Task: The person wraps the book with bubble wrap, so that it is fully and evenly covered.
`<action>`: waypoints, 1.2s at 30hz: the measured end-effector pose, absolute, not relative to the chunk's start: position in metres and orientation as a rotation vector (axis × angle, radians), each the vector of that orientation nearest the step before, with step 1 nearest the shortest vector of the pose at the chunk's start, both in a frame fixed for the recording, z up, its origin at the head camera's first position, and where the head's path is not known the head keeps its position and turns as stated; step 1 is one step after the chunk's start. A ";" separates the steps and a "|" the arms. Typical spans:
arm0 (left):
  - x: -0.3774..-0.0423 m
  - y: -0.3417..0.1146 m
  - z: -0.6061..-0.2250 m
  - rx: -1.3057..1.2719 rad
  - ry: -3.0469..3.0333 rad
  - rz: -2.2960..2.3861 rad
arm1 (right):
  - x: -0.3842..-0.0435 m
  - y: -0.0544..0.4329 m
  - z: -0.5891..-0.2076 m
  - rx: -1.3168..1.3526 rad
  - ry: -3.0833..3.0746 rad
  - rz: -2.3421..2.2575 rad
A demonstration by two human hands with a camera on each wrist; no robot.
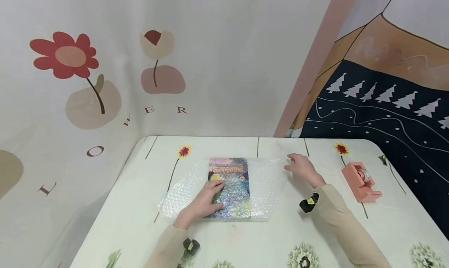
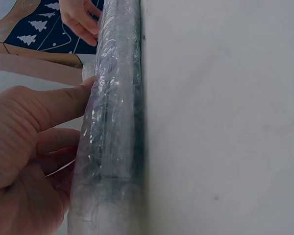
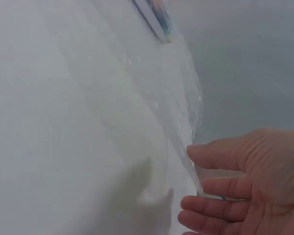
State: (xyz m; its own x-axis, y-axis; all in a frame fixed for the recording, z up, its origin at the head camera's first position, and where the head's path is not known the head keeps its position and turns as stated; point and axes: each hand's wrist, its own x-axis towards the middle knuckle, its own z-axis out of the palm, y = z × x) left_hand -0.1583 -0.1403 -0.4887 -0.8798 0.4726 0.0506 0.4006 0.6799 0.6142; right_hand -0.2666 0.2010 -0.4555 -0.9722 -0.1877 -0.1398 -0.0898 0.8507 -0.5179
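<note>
A book with a colourful cover [image 1: 229, 167] lies on the table, with clear bubble wrap [image 1: 264, 190] spread out to both sides and folded over its lower part. On the left part of the wrapped cover rests my left hand [image 1: 205, 201], fingers spread. In the left wrist view, that hand's thumb [image 2: 63, 105] lies against the wrapped edge [image 2: 112, 112]. My right hand [image 1: 303, 168] is at the upper right corner of the bubble wrap. In the right wrist view, its thumb and fingers [image 3: 213, 208] stand apart at the edge of the film [image 3: 179, 98].
A pink tape dispenser [image 1: 361, 184] with a roll of tape stands on the right of the table, beyond my right wrist. The flower-printed tablecloth [image 1: 266, 244] reaches back to a white curtain [image 1: 224, 84]. A dark cloth with white trees [image 1: 379, 116] hangs at the right.
</note>
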 end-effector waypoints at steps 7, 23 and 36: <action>-0.158 -0.141 -0.488 0.719 2.782 0.972 | -0.269 0.214 -0.462 -0.061 2.640 -1.042; -0.158 -0.141 -0.490 0.737 2.776 1.004 | -0.261 0.196 -0.448 0.000 2.330 -1.524; -0.158 -0.141 -0.489 0.740 2.769 1.026 | -0.238 0.106 -0.417 -0.208 2.326 -1.761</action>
State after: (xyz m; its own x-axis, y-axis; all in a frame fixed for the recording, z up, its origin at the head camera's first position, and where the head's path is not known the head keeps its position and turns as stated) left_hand -0.1582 -0.1411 -0.4892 -0.8775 0.4737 0.0754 0.4084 0.6554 0.6353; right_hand -0.2378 0.1063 -0.4171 -0.9667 -0.2410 -0.0863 0.0176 0.2737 -0.9616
